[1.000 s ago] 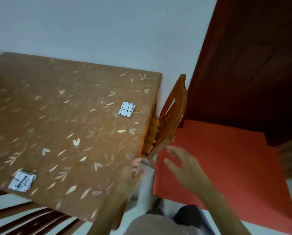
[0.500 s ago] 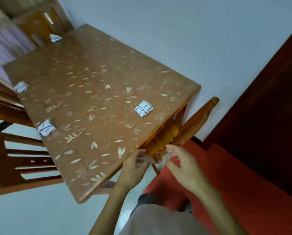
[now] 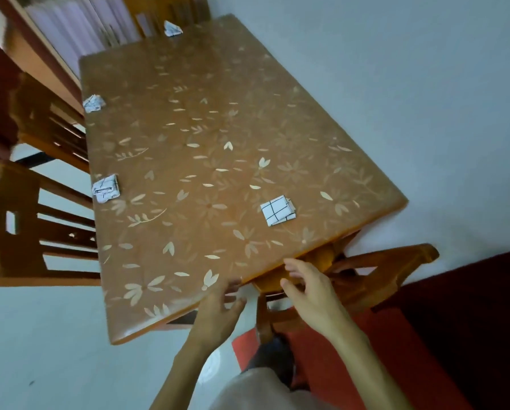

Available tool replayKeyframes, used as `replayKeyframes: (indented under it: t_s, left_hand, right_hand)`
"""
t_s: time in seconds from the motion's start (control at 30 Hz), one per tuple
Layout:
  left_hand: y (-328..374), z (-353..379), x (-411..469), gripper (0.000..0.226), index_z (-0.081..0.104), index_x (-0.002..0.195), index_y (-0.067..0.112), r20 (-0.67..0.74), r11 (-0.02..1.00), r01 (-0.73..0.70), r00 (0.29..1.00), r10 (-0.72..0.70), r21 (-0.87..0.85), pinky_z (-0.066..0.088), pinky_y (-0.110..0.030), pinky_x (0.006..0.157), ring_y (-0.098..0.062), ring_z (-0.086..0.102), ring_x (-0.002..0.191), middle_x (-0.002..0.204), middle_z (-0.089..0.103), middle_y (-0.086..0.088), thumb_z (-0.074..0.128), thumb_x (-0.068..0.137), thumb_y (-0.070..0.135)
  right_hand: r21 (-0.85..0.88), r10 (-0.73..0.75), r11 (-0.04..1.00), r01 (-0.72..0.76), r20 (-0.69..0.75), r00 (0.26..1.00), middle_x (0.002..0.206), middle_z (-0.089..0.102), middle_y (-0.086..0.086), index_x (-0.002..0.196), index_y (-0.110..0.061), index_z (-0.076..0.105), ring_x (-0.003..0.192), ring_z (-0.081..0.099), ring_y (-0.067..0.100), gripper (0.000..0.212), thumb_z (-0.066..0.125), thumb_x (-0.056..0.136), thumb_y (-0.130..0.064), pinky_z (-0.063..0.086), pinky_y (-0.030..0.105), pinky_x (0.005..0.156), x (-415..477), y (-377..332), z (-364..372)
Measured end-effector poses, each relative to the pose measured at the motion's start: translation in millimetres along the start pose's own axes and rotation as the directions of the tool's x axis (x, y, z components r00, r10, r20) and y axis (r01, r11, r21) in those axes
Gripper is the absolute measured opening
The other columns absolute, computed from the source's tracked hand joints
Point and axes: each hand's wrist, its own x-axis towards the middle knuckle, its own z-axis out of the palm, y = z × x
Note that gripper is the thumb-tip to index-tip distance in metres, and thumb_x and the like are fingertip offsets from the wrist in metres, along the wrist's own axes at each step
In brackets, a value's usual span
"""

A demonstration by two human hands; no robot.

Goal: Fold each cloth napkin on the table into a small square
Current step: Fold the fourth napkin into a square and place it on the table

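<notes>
Four folded cloth napkins lie on the brown flower-patterned desk point(image 3: 206, 119), well apart from one another. The grid-patterned napkin point(image 3: 278, 210) sits as a neat small square near the right-hand end. The second napkin point(image 3: 106, 188) and the third napkin point(image 3: 94, 103) lie along the left edge, both looking more rumpled. The fourth napkin point(image 3: 172, 28) rests at the far corner. At the near edge, the person's left hand point(image 3: 215, 312) is up against the desk rim, its fingers bent, though I cannot tell whether they grasp anything. The right hand point(image 3: 310, 291) hovers just beside it over a wooden chair point(image 3: 389, 261), its fingers point(image 3: 292, 264) loose and spread, grasping nothing. A pale blurred patch shows between the hands. More wooden chairs point(image 3: 17, 220) stand along the left side, and a red mat point(image 3: 366, 350) covers the floor below.
</notes>
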Motion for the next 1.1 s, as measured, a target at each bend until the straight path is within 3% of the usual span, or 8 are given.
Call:
replayKeyframes:
  t_s: [0.23, 0.37, 0.47, 0.57, 0.77, 0.93, 1.03, 1.1]
  left_hand:
    - [24, 6, 97, 0.033, 0.062, 0.130, 0.022, 0.096, 0.998, -0.054, 0.994, 0.051, 0.026, 0.054, -0.032, 0.093, -0.017, 0.066, 0.105, 0.126, 0.067, 0.001, 0.057, 0.098, 0.022]
    - [45, 28, 164, 0.044, 0.059, 0.135, 0.020, 0.110, 0.983, -0.076, 0.992, 0.058, 0.170, 0.052, -0.043, 0.095, -0.033, 0.062, 0.113, 0.134, 0.063, -0.007, 0.048, 0.093, 0.013]
    - [53, 47, 190, 0.065, 0.042, 0.149, 0.021, 0.146, 0.963, -0.139, 0.983, 0.107, 0.229, 0.046, -0.043, 0.103, -0.035, 0.050, 0.132, 0.153, 0.047, -0.008, 0.052, 0.087, 0.004]
    - [48, 62, 215, 0.071, 0.030, 0.155, 0.016, 0.155, 0.919, -0.195, 0.977, 0.149, 0.344, 0.035, -0.047, 0.114, -0.028, 0.018, 0.153, 0.166, 0.020, -0.009, 0.053, 0.089, 0.004]
    - [39, 72, 235, 0.077, 0.018, 0.158, 0.023, 0.266, 0.743, -0.209, 0.963, 0.043, 0.635, 0.024, -0.047, 0.118, -0.030, 0.004, 0.155, 0.168, -0.003, -0.011, 0.061, 0.094, 0.024]
    - [42, 77, 221, 0.071, 0.024, 0.157, 0.023, 0.225, 0.724, -0.172, 0.974, 0.024, 0.668, 0.020, -0.051, 0.118, -0.036, 0.009, 0.154, 0.168, 0.004, -0.013, 0.058, 0.096, 0.032]
    - [39, 83, 204, 0.075, 0.053, 0.142, 0.019, 0.198, 0.722, -0.187, 0.978, 0.070, 0.666, 0.042, -0.057, 0.105, -0.047, 0.044, 0.137, 0.154, 0.041, -0.023, 0.076, 0.075, 0.044]
    - [32, 90, 191, 0.083, 0.052, 0.141, 0.021, 0.187, 0.717, -0.176, 0.980, 0.065, 0.674, 0.043, -0.056, 0.105, -0.045, 0.044, 0.137, 0.152, 0.043, -0.021, 0.085, 0.067, 0.036]
  right_hand:
    - [-0.193, 0.006, 0.981, 0.012, 0.093, 0.996, 0.129, 0.050, -0.014, 0.135, -0.026, 0.056, 0.123, 0.049, 0.004, 0.039, 0.052, 0.099, -0.011, 0.040, 0.020, 0.105, 76, 2, -18]
    - [-0.310, 0.000, 0.950, 0.044, 0.142, 0.990, 0.142, 0.048, 0.000, 0.141, -0.019, 0.051, 0.133, 0.047, 0.018, 0.049, 0.049, 0.095, -0.001, 0.036, 0.027, 0.113, 132, 12, -27]
    - [-0.431, -0.003, 0.900, 0.058, 0.127, 0.992, 0.154, 0.039, 0.003, 0.144, -0.018, 0.048, 0.142, 0.037, 0.024, 0.057, 0.048, 0.091, 0.004, 0.030, 0.028, 0.115, 178, 17, -28]
    - [-0.529, 0.010, 0.843, 0.096, 0.195, 0.981, 0.162, 0.026, 0.004, 0.149, -0.020, 0.040, 0.144, 0.031, 0.028, 0.061, 0.050, 0.091, 0.000, 0.030, 0.035, 0.116, 217, 23, -25]
    - [-0.622, 0.160, 0.777, 0.098, 0.346, 0.924, 0.165, 0.011, 0.004, 0.155, -0.020, 0.028, 0.149, 0.019, 0.028, 0.062, 0.052, 0.098, -0.027, 0.025, 0.040, 0.119, 251, 48, -25]
    - [-0.679, 0.129, 0.707, 0.198, 0.400, 0.908, 0.160, 0.020, 0.006, 0.153, -0.017, 0.029, 0.143, 0.027, 0.029, 0.061, 0.052, 0.098, -0.030, 0.029, 0.041, 0.116, 247, 62, -28]
    - [-0.683, 0.097, 0.685, 0.255, 0.432, 0.897, 0.158, 0.021, 0.009, 0.152, -0.017, 0.030, 0.139, 0.031, 0.030, 0.062, 0.051, 0.094, -0.020, 0.031, 0.039, 0.115, 237, 64, -28]
    - [-0.674, 0.084, 0.680, 0.287, 0.461, 0.883, 0.158, 0.020, 0.010, 0.152, -0.018, 0.030, 0.140, 0.029, 0.030, 0.063, 0.052, 0.094, -0.018, 0.029, 0.039, 0.117, 228, 66, -30]
